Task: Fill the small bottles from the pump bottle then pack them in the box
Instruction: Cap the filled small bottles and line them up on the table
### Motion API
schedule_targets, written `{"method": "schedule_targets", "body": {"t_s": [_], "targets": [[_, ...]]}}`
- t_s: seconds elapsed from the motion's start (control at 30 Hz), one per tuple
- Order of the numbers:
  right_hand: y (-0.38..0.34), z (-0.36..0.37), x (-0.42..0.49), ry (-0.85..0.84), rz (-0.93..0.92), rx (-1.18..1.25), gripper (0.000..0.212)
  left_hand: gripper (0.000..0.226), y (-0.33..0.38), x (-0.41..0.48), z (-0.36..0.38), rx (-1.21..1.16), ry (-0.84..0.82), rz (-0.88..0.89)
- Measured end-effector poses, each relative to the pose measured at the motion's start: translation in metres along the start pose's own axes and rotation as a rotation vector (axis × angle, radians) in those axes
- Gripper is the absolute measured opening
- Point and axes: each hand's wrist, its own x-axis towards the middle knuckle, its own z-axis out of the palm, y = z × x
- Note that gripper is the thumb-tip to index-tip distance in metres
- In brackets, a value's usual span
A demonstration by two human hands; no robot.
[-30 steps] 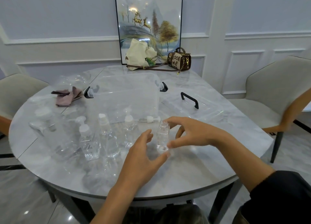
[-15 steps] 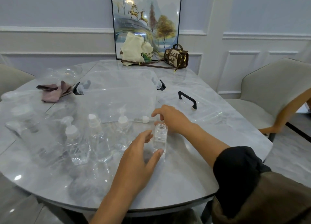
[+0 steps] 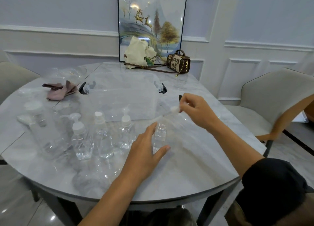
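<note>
A small clear bottle (image 3: 160, 135) with an open neck stands on the marble table (image 3: 195, 166), and my left hand (image 3: 144, 151) grips it between thumb and fingers. Just above and to the right of it, my right hand (image 3: 195, 112) pinches a white pump cap (image 3: 174, 109) whose thin tube slants down toward the bottle's neck. Three small capped bottles (image 3: 102, 137) stand in a row to the left. The large clear pump bottle (image 3: 40, 129) is at the far left. Behind them sits the clear plastic box (image 3: 122, 96), open, with black latches.
A pink cloth (image 3: 59, 91) and clear plastic packaging (image 3: 71, 72) lie at the back left. A cream tote bag (image 3: 139, 55), a small brown handbag (image 3: 178, 62) and a framed picture (image 3: 151, 25) stand at the table's far edge. Chairs flank the table.
My right hand reached to the pump cap lying in front of the box, picked it up and raised it above the open bottle. My left hand stays on the bottle.
</note>
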Motion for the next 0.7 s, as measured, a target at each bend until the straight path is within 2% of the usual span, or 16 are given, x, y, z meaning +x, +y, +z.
{"method": "schedule_targets", "body": {"t_s": [0.1, 0.2, 0.33, 0.47, 0.7], "targets": [[-0.014, -0.028, -0.013, 0.027, -0.046, 0.115, 0.016, 0.079, 0.002, -0.001, -0.001, 0.001, -0.005, -0.031], [-0.028, -0.047, -0.02, 0.002, -0.106, 0.131, 0.017, 0.072, 0.002, -0.002, 0.0, -0.011, 0.004, -0.044], [-0.043, -0.054, -0.025, -0.061, -0.154, -0.018, 0.02, 0.067, 0.004, -0.005, -0.002, -0.039, 0.017, -0.059], [-0.052, -0.056, -0.025, -0.111, -0.154, -0.066, 0.016, 0.062, 0.003, -0.007, -0.003, -0.056, 0.028, -0.079], [-0.084, -0.042, -0.02, -0.337, -0.184, -0.259, 0.018, 0.065, 0.01, -0.016, -0.013, -0.001, 0.008, -0.087]]}}
